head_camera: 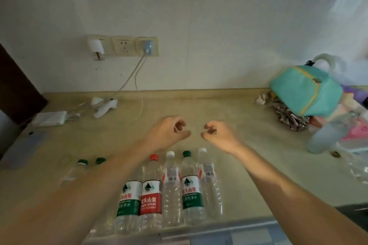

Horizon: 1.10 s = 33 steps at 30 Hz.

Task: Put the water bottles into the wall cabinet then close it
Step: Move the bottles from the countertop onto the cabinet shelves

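— Seven or so water bottles (171,189) lay on the counter (249,117), none stored?
— None; left hand (167,132) and right hand (218,133) hung loosely curled, empty, cabinet unseen

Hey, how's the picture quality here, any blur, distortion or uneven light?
Head view: wide-angle bends the counter edge; the bottle labels are readable, yet the pale cup at right and the left forearm are smeared; dim, greenish light, brighter patch on the upper right wall.
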Tool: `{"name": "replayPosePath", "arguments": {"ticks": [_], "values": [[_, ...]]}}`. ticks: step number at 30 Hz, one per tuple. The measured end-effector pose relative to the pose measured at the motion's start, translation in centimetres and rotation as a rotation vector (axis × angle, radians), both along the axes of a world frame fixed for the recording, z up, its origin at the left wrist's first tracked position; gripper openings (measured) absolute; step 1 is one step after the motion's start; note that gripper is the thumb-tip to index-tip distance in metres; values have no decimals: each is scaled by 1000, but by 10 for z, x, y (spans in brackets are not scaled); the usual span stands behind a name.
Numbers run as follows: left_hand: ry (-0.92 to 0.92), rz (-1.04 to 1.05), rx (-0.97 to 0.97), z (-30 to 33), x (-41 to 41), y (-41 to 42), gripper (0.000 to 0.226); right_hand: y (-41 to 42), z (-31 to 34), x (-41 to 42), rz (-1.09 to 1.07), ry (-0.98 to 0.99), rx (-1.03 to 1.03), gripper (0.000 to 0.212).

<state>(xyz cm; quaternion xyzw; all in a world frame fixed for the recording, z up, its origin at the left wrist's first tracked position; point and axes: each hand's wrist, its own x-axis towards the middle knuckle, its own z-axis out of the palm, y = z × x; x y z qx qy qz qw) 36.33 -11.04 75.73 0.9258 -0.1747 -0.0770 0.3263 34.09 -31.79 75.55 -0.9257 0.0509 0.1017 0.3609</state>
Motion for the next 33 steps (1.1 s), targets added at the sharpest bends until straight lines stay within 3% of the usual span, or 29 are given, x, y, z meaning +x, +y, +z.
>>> {"name": "replayPosePath", "arguments": {"ticks": [3,5,7,10,20,25,28,33], "values": [[206,-67,227,-63,-14,-6,79,-14,-50,-9,20,140,-40,60],[244,-92,379,-94,-20,-10,100,-21,-76,-13,4,223,-45,79],[266,-106,478,-114,-20,-13,113,-24,-98,-13,-21,296,-44,94],[272,-137,555,-128,-20,-19,125,-23,-119,-14,-48,387,31,98],[127,-196,583,-132,-25,-57,98,-41,-136,1,-47,309,26,55],[241,-26,450,-139,-28,-88,109,-68,-135,0,-76,300,-16,67],[424,135,226,-141,-25,-93,117,-78,-134,0,-88,338,13,70],[553,230,187,-145,-24,-99,88,-80,-133,0,-74,433,80,44]]}}
